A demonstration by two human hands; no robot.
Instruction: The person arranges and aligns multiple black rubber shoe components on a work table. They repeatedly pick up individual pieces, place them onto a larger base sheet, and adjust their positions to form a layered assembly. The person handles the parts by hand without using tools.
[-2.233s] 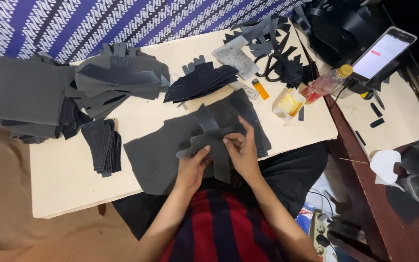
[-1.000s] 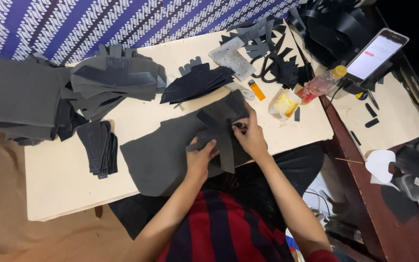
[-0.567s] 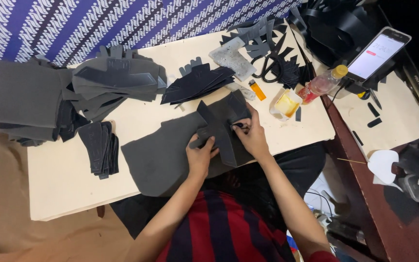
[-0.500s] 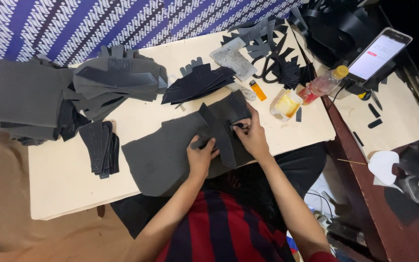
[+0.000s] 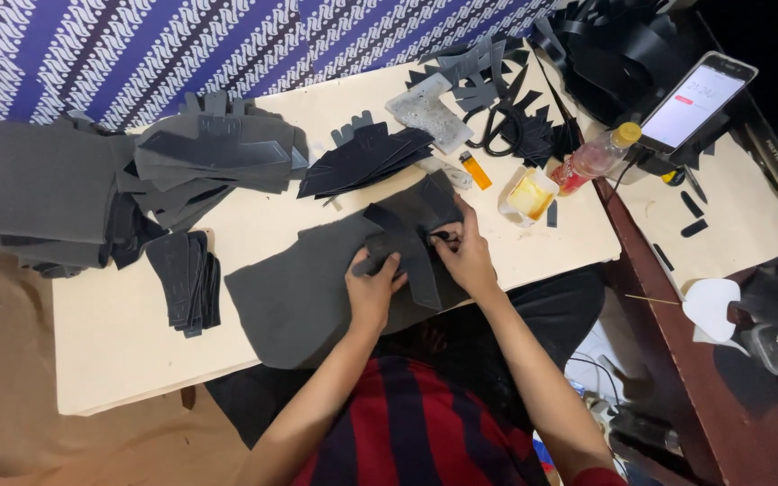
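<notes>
From the head camera, the left hand [image 5: 373,288] lies flat, fingers spread, pressing a dark cut piece [image 5: 407,243] onto the large grey sheet [image 5: 303,292]. The right hand [image 5: 466,256] sits just beside it, fingertips pinched on the piece's right edge; whether it holds a small tool I cannot tell. The piece's long axis slants up and away between both hands, nearer the right. A stack of black strips [image 5: 186,281] lies well left.
</notes>
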